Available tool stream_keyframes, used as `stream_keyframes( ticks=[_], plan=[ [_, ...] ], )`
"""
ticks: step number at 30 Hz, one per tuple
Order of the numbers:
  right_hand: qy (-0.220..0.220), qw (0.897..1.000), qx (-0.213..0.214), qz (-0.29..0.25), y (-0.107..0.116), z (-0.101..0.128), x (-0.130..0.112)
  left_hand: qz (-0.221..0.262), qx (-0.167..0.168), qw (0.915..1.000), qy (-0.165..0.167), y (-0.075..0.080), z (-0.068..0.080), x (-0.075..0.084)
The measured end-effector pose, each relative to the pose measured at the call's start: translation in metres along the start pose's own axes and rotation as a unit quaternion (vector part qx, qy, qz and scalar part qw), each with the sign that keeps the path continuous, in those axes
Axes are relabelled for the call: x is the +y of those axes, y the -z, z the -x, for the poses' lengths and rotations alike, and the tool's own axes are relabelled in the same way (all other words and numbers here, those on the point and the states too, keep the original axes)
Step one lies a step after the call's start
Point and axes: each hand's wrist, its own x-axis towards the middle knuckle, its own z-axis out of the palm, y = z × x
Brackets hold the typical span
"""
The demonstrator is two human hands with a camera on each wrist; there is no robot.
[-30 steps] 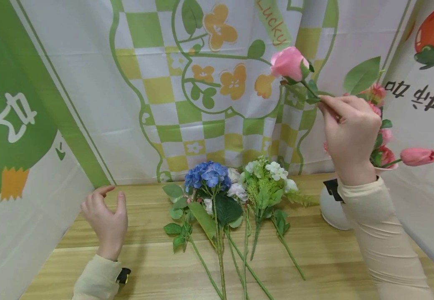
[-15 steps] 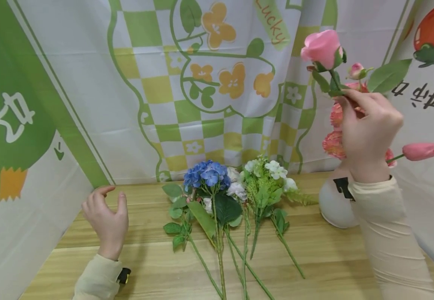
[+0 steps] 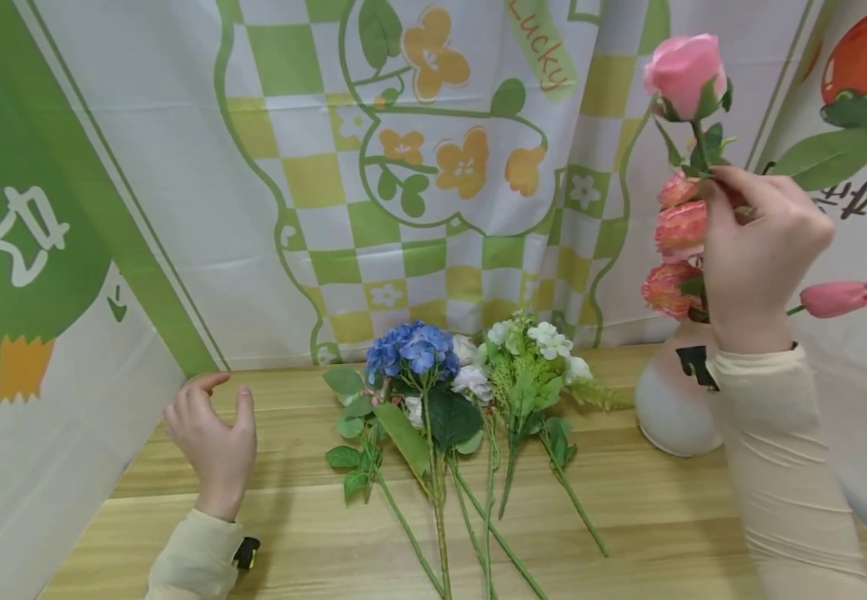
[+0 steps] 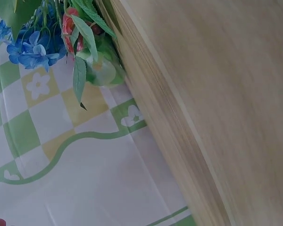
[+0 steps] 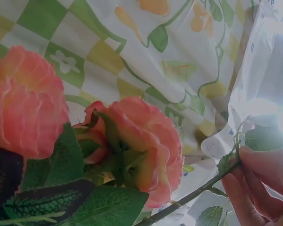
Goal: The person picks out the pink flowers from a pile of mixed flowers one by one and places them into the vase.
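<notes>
Thumb and fingers of my right hand point(image 3: 767, 254) pinch the stem of a pink rose point(image 3: 687, 77), its bloom upright. In the right wrist view the rose's stem point(image 5: 195, 193) slants down from the fingers, close to the coral flowers point(image 5: 144, 141). Behind and below that hand stands a rounded white vase point(image 3: 675, 408) with coral blooms point(image 3: 679, 232) and a pink tulip point(image 3: 837, 298); hand and sleeve cover its mouth. The stem's lower end is hidden in the head view. My left hand point(image 3: 212, 442) is at the table's left, fingers relaxed, holding nothing.
On the wooden table point(image 3: 313, 542) lie several loose stems: a blue hydrangea point(image 3: 414, 354), pale flowers point(image 3: 473, 381) and a white-and-green spray point(image 3: 531, 367). A patterned curtain point(image 3: 433, 275) hangs behind the table, with printed cloth on both sides.
My right hand has carried the pink rose rightward, and the bloom has risen and tipped more upright, over the vase's flowers. The left hand has stayed in place.
</notes>
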Motion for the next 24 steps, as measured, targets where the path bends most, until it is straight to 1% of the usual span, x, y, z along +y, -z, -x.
stream_keyframes(
  ticks=[6,7,14,20,24],
  plan=[
    [-0.009,1.0,0.002,0.0,0.002,0.0,0.006,-0.004,-0.002,1.0,-0.001,0.0,0.0,-0.001],
    [-0.008,1.0,-0.001,0.004,0.004,0.001,0.008,-0.004,-0.003,1.0,-0.002,0.0,0.0,-0.001],
    [-0.046,0.998,-0.016,0.049,0.01,0.008,0.023,-0.005,0.008,1.0,-0.001,-0.001,-0.001,-0.001],
    [-0.045,0.997,-0.025,0.061,0.012,0.015,0.036,-0.004,0.005,1.0,0.002,-0.001,0.0,-0.003],
    [-0.051,0.995,-0.024,0.085,0.012,0.019,0.044,-0.005,0.002,1.0,0.004,-0.001,0.0,-0.005]
  ],
)
